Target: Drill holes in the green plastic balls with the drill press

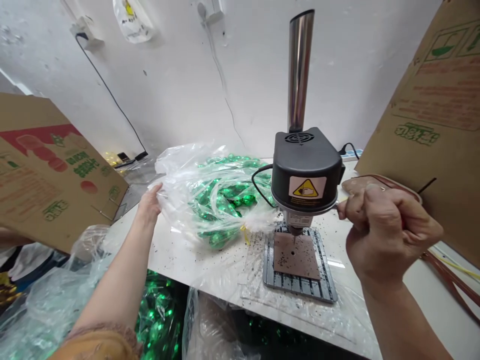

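My left hand point(150, 202) grips the left edge of a clear plastic bag point(176, 170); the fingertips are partly hidden. Shiny green bead strings point(221, 200) lie coiled in that bag, with a yellow tie near its gathered end. To the right stands a small black bench drill press point(305, 170) with a hand-warning label. My right hand point(390, 230) is closed in a fist at its right side, around the drill press lever point(336, 206), which is mostly hidden. A thin bit points down over a brown board point(296, 267) with a dark hole, on the slotted metal base point(330, 287).
Cardboard boxes stand left point(56, 175) and right point(431, 115). Dark crumbs are scattered on the white table point(168, 257). A brown-strapped item point(448, 280) lies at right. Below the front edge hang plastic bags with more green beads point(161, 315). A cable loops beside the drill press.
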`<state>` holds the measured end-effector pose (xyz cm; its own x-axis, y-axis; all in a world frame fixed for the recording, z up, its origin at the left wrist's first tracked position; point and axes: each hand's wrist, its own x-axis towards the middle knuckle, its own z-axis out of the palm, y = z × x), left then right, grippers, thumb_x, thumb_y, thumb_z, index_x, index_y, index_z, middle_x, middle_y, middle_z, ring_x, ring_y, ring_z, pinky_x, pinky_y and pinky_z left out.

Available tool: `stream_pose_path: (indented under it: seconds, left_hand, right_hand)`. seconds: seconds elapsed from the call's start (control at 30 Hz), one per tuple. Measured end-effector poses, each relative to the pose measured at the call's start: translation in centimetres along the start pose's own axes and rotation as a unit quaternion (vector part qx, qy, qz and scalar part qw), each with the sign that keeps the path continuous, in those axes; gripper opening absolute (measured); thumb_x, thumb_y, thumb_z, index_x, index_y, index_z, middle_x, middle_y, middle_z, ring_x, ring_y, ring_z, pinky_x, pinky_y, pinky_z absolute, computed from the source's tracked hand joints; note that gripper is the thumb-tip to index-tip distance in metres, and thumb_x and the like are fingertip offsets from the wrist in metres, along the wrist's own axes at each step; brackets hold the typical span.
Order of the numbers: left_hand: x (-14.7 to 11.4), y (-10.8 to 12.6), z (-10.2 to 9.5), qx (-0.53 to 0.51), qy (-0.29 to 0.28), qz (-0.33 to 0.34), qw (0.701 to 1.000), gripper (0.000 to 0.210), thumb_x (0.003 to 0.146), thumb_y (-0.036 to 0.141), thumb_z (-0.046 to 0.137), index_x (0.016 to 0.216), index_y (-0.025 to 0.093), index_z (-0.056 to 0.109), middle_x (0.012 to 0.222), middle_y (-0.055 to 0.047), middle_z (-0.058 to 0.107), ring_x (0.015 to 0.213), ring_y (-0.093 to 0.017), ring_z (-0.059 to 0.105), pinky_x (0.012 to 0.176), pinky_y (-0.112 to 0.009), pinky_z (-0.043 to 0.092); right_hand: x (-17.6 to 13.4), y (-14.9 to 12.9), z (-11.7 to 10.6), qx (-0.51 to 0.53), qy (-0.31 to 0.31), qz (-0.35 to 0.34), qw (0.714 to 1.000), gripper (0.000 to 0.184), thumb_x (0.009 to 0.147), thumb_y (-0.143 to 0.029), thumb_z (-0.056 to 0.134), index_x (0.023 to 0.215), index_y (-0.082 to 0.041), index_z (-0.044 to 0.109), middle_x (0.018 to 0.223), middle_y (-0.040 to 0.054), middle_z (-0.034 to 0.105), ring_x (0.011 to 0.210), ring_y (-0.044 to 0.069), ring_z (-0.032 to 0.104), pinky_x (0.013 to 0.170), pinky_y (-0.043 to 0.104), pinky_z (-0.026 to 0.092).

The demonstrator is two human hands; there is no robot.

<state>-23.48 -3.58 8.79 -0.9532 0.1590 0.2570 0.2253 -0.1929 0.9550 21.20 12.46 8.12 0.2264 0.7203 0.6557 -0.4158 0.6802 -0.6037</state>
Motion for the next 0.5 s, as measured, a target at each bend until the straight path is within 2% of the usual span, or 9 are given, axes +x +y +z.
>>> stream_pose_path:
  seconds: [0.07,0.13,0.17,0.23,0.3,0.33,0.37,0.43,0.5]
  left_hand:
    - [-1.0,0.5,0.2,0.076,0.072,0.087,0.991,0.034,0.077,0.006,0.077,0.103,0.013,0.057,0.108,-0.007,0.068,0.129,-0.030,0.056,0.118,-0.052,0.041]
    - [-3.0,1.0,1.1,0.184,0.076,0.259,0.945,0.047,0.076,0.012,0.079,0.118,0.014,0.057,0.128,-0.009,0.064,0.140,-0.030,0.048,0.125,-0.051,0.031]
    - [-4.4,1.0,1.9,0.234,0.025,0.355,0.905,0.046,0.080,0.017,0.077,0.122,0.015,0.058,0.132,-0.010,0.063,0.139,-0.029,0.049,0.125,-0.050,0.031]
    - [-7.9,0.4,4.0,0.290,-0.173,0.477,0.812,0.032,0.093,0.027,0.064,0.123,0.018,0.061,0.123,-0.010,0.068,0.126,-0.026,0.060,0.116,-0.046,0.042]
    - [-11.5,-1.1,6.3,0.343,-0.413,0.450,0.714,0.028,0.102,0.031,0.048,0.124,0.022,0.063,0.117,-0.008,0.072,0.118,-0.023,0.065,0.107,-0.040,0.050]
    - [-13.2,-2.0,7.3,0.392,-0.490,0.408,0.663,0.029,0.104,0.032,0.044,0.123,0.023,0.065,0.114,-0.008,0.074,0.117,-0.022,0.067,0.106,-0.039,0.050]
    - [-14.6,-2.9,8.1,0.452,-0.529,0.364,0.619,0.029,0.105,0.032,0.043,0.118,0.023,0.067,0.110,-0.008,0.075,0.114,-0.022,0.068,0.106,-0.038,0.049]
    - [-16.6,-4.6,8.8,0.574,-0.523,0.286,0.561,0.030,0.104,0.031,0.044,0.110,0.020,0.070,0.100,-0.012,0.076,0.108,-0.026,0.071,0.105,-0.042,0.047]
    - [-17.6,-5.7,8.6,0.649,-0.474,0.238,0.545,0.030,0.103,0.024,0.042,0.109,0.015,0.070,0.095,-0.017,0.076,0.100,-0.031,0.073,0.100,-0.046,0.048]
  right_hand:
    - [0.0,-0.1,0.1,0.007,-0.003,-0.008,1.000,0.045,0.083,-0.022,0.068,0.052,-0.019,0.036,0.047,-0.0078,0.033,0.042,0.005,0.035,0.042,0.028,0.034]
    - [0.1,-0.1,0.3,0.012,-0.007,-0.019,1.000,0.044,0.084,-0.021,0.066,0.052,-0.019,0.035,0.047,-0.0074,0.034,0.042,0.005,0.036,0.042,0.028,0.033]
    - [0.1,-0.1,0.4,0.014,-0.008,-0.024,1.000,0.044,0.084,-0.020,0.066,0.053,-0.019,0.036,0.047,-0.0073,0.034,0.042,0.005,0.036,0.041,0.028,0.033]
    - [0.2,-0.1,0.6,0.017,-0.012,-0.031,0.999,0.043,0.084,-0.019,0.065,0.053,-0.019,0.036,0.046,-0.0071,0.035,0.043,0.005,0.038,0.041,0.028,0.033]
    - [0.2,0.0,0.6,0.021,-0.014,-0.037,0.999,0.042,0.084,-0.019,0.065,0.053,-0.019,0.036,0.046,-0.0071,0.034,0.044,0.006,0.039,0.042,0.027,0.033]
    - [0.2,0.0,0.6,0.021,-0.014,-0.038,0.999,0.042,0.084,-0.019,0.065,0.053,-0.019,0.036,0.046,-0.0071,0.034,0.044,0.006,0.039,0.042,0.027,0.033]
    - [0.2,0.0,0.5,0.021,-0.016,-0.038,0.999,0.043,0.084,-0.020,0.065,0.053,-0.019,0.036,0.046,-0.0070,0.034,0.044,0.006,0.039,0.042,0.028,0.034]
    - [0.2,0.0,0.2,0.017,-0.018,-0.035,0.999,0.043,0.084,-0.021,0.066,0.053,-0.019,0.037,0.046,-0.0072,0.034,0.044,0.006,0.039,0.043,0.028,0.035]
    - [0.1,0.0,0.0,0.008,-0.018,-0.025,0.999,0.043,0.084,-0.022,0.067,0.052,-0.019,0.038,0.046,-0.0076,0.034,0.043,0.006,0.040,0.045,0.028,0.038]
